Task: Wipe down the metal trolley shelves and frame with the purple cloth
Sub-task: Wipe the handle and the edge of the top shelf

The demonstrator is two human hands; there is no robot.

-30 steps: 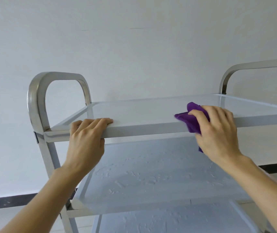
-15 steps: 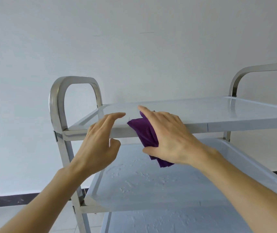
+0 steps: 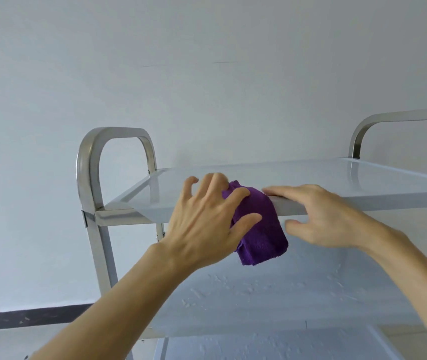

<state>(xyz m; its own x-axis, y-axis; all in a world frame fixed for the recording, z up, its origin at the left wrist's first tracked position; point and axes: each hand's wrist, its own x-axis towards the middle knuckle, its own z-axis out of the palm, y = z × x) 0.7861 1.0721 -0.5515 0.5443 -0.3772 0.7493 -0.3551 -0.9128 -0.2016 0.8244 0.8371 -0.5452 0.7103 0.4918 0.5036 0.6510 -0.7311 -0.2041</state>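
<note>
Left hand (image 3: pixel 202 224) fingers (image 3: pixel 238 194) curled, gripping purple cloth (image 3: pixel 261 229) draped over front edge of top shelf (image 3: pixel 337 201). Right hand (image 3: pixel 321 216) fingers straight, resting on same edge beside cloth. Trolley frame (image 3: pixel 87 178) at left.

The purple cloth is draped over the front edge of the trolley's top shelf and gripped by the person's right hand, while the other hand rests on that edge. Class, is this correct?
Not quite. The head view shows the left hand gripping the purple cloth, not the right. The right hand rests on the front edge of the top shelf beside it. The rest stands.
</note>
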